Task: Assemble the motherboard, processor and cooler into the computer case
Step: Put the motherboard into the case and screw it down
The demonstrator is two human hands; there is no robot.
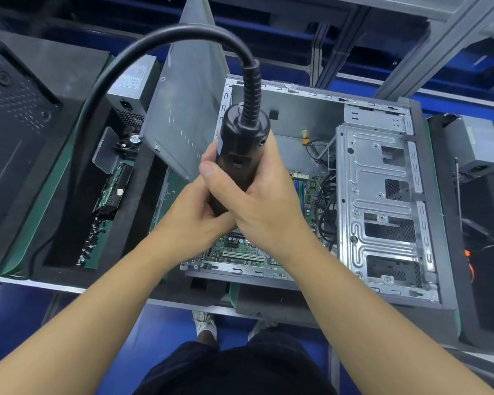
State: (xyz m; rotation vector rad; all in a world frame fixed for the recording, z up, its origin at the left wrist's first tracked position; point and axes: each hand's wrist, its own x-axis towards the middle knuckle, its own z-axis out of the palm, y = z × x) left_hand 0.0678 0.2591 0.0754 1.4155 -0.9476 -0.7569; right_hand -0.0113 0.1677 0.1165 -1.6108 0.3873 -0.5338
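Electric screwdriver (241, 143) closest, upright, its black cable (143, 49) looping up and off to my left. My right hand (257, 201) is wrapped round the barrel, thumb across the front. My left hand (194, 215) curls round the lower end, just under the right.

Motherboard (240, 249) already lies flat inside the open computer case (300, 112), beside the drive cage (382, 201). I judge this to be the screwing-down stage. No cooler is visible on the board, so processor and cooler probably remain.

Hidden: bit tip, any screw, and the socket area, all behind my hands. Loose wires (325, 195) by the cage are hard to trace. Side panel (186, 104) leans at the case's left.
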